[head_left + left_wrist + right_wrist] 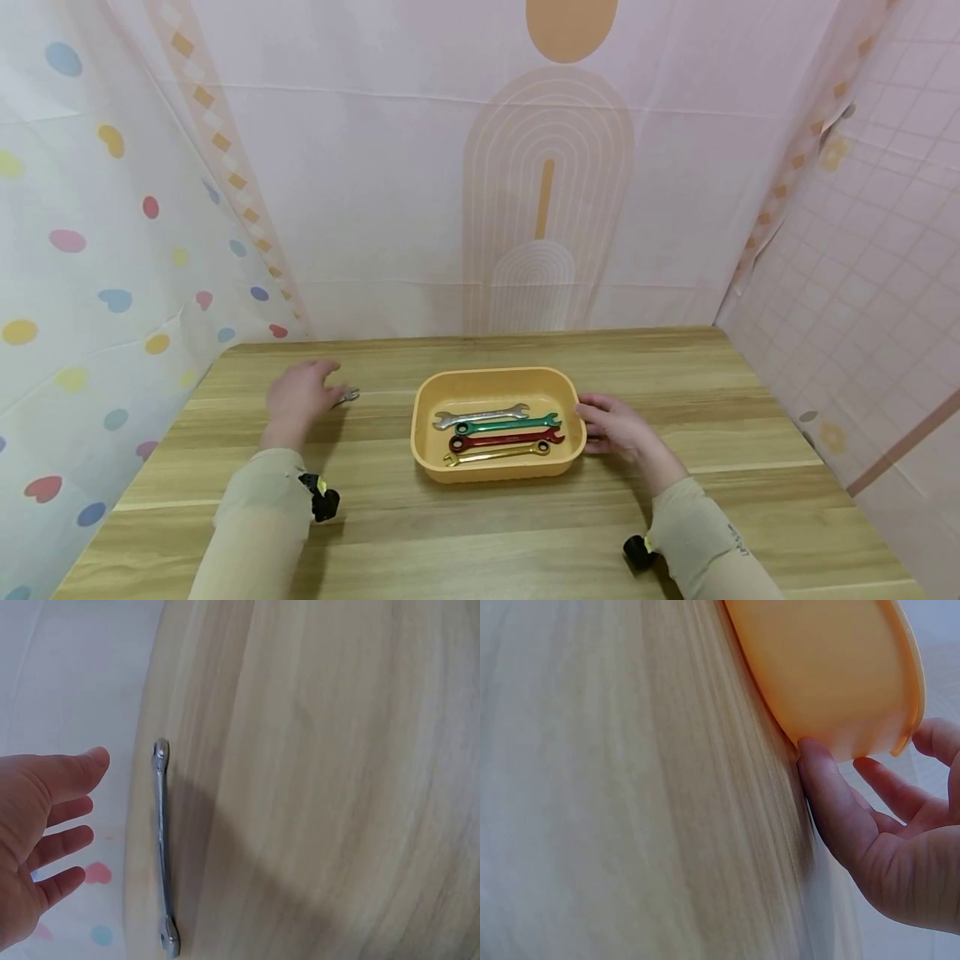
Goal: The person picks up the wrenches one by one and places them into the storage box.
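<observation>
A wooden table [525, 533] stands inside a small booth of pale pink printed cloth, with coloured dots on the cloth at the left side. Near the middle of the table sits a yellow tray [431, 450], and four wrenches lie in it side by side, almost parallel: a silver wrench [480, 415] at the far side, then a green wrench [508, 426], a red wrench [504, 438] and a gold wrench [497, 453] closest to the person. This neat row suggests they are laid in one by one. The right hand [611, 425] rests against the right wall of the tray; in the right wrist view its thumb [832, 802] touches the tray's side near the table and the other fingers curve loosely by the rim, so it seems to steady the tray and not to lift it. The left hand [298, 395] hovers over the table well to the left of the tray, fingers spread and relaxed, holding nothing. Just beside its fingertips lies a small silver wrench [163, 847], flat on the wood and alone, apart from the others.
</observation>
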